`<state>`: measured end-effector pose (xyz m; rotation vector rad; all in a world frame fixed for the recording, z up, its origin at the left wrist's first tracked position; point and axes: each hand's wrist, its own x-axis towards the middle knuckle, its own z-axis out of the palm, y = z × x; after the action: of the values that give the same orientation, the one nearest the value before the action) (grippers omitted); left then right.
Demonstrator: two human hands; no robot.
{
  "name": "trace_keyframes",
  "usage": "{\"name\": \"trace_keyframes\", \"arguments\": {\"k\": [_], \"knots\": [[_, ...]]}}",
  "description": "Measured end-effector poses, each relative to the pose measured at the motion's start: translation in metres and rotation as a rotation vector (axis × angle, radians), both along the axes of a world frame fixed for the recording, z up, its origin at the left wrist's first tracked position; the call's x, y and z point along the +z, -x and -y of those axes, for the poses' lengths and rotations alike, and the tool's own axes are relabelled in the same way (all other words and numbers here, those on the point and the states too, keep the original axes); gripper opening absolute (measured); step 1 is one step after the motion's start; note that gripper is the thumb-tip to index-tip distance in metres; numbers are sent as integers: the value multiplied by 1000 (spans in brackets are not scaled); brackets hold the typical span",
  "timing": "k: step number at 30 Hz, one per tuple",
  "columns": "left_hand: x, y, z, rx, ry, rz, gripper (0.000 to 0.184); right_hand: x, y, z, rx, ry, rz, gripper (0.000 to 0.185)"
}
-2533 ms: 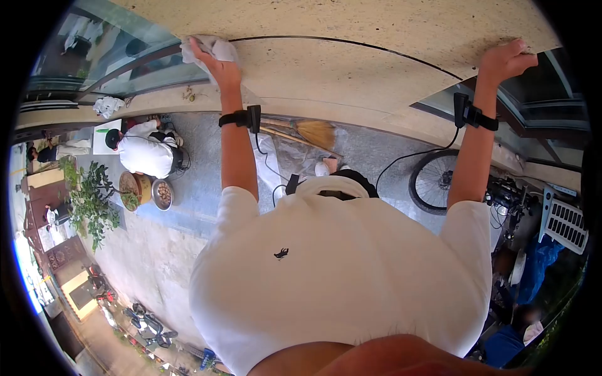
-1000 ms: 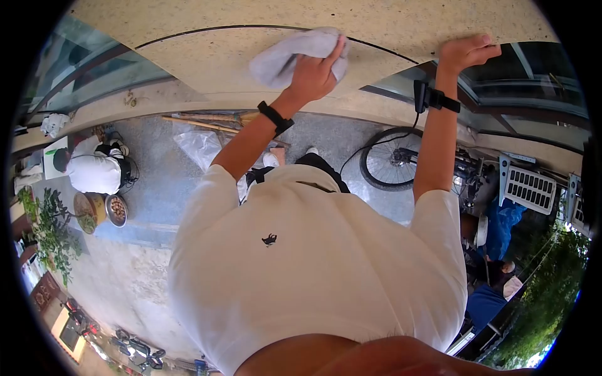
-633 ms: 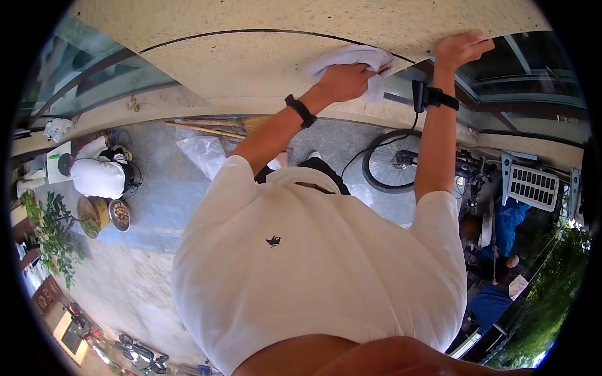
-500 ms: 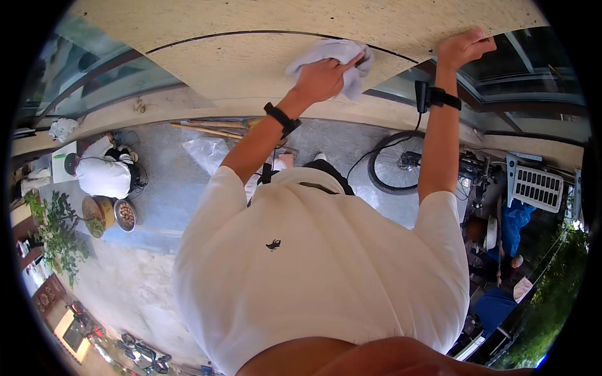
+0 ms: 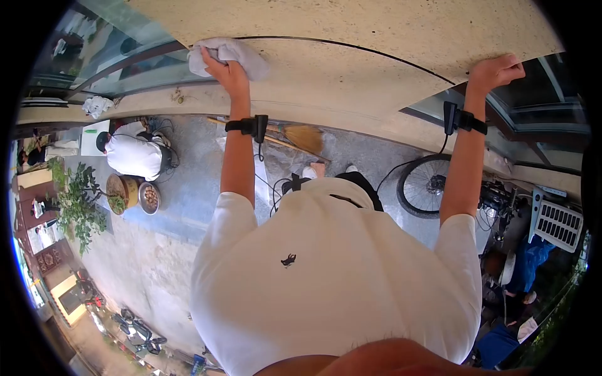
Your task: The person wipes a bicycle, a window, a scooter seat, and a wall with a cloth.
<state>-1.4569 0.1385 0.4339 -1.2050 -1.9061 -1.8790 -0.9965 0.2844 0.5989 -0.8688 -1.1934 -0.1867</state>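
Note:
A light grey cloth (image 5: 248, 57) is pressed against the speckled beige surface (image 5: 351, 75) near its left edge, just over a thin dark curved line. My left hand (image 5: 231, 76) is closed on this cloth, with thumb and fingers partly spread across it. At the right edge of the same surface, my right hand (image 5: 495, 74) is curled into a fist that touches it. The inside of that fist is hidden. Both wrists wear black straps with small devices, and a cable hangs from each.
Window panes (image 5: 144, 66) flank the surface. Below are a broom (image 5: 304, 139), a bicycle wheel (image 5: 426, 185) and a white slatted unit (image 5: 557, 225). On the left, a person in white (image 5: 135, 155) is near a bowl of round items (image 5: 149, 198) and a potted plant (image 5: 81, 203).
My left hand has slid the cloth leftward along the surface, from near the middle to the left edge. My right fist stays by the right edge, while the whole view has shifted.

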Motion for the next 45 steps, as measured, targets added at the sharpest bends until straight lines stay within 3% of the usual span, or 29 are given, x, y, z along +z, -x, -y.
{"name": "trace_keyframes", "arguments": {"k": [2, 3, 5, 8, 13, 14, 16, 19, 21, 23, 25, 28, 29, 33, 35, 38, 39, 40, 42, 43, 44, 45], "knots": [[1, -31, -9, 84, -87, 294, 38, 1, 3, 2, 27, -12, -10, 54], [-2, -47, -15, 71, -82, 287, 38, 0, 1, 1, 27, -11, -6, 54], [-8, -89, -26, -117, -205, 512, 20, -6, -3, -5, 10, -28, 11, 53], [12, -164, -30, -328, -238, 718, 22, -11, -12, -13, 10, -33, 55, 51], [52, -217, -49, -353, -435, 913, 31, -14, -12, -18, 79, -48, 87, 52], [57, -227, -51, -323, -475, 935, 34, -16, -11, -18, 133, 33, -48, 38], [56, -251, -54, -338, -451, 847, 35, -13, -8, -9, 212, 118, -184, 33], [31, -302, -54, -310, -285, 616, 36, -19, -25, 36, 562, 476, -246, 37], [34, -338, -59, -349, -100, 455, 38, -67, -50, 35, 501, 182, -18, 47], [49, -379, -47, -394, -29, 429, 40, -116, -88, 43, 479, 498, -96, 43], [61, -417, -46, -390, -31, 419, 39, -153, -126, 56, 539, 803, -49, 57], [43, -457, -57, -321, -73, 329, 40, -205, -168, 67, 765, 1139, -17, 71], [37, -468, -60, -396, -101, 344, 36, -218, -174, 74, 828, 1235, -22, 76], [30, -488, -55, -598, 127, 288, 34, -273, -189, 81, 1019, 1321, 108, 81], [34, -489, -49, -649, 121, 269, 37, -273, -179, 90, 1017, 1399, -50, 68], [25, -484, -39, -748, 172, 254, 44, -276, -181, 97, 1013, 1231, 8, 71], [28, -481, -34, -824, 282, 232, 45, -278, -181, 91, 1099, 1299, -194, 65], [31, -477, -31, -900, 384, 199, 46, -259, -180, 95, 1093, 1308, -197, 65], [18, -467, -29, -918, 458, 140, 43, -204, -170, 96, 1363, 1173, -976, 63], [12, -460, -29, -993, 624, 29, 44, -207, -174, 94, 1348, 1185, -988, 63], [7, -457, -30, -1065, 783, -89, 46, -210, -179, 83, 1539, 1069, -1018, 58], [0, -457, -28, -1073, 784, -82, 46, -214, -184, 76, 1726, 941, -1037, 54]]}}
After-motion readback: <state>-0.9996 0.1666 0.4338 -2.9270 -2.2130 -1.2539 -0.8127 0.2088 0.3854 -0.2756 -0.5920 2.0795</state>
